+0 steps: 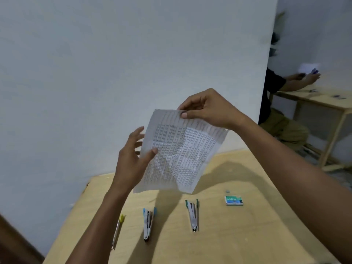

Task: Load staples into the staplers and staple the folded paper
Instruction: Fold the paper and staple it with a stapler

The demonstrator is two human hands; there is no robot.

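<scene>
A printed sheet of paper [181,153] hangs in the air above the wooden table [247,235]. My right hand [205,109] pinches its top edge between thumb and fingers. My left hand [133,159] is at the sheet's left edge, thumb on the front and straight fingers behind it. On the table below lie three staplers, opened flat: a yellow-tipped one [118,231] partly hidden by my left forearm, a blue one [148,223] and a green one [193,214]. A green box of staples [233,200] lies to their right.
A small grey round thing [227,191] lies just behind the staple box. A white wall stands close behind the table. At the right, another person [276,88] sits at a second wooden table [323,100].
</scene>
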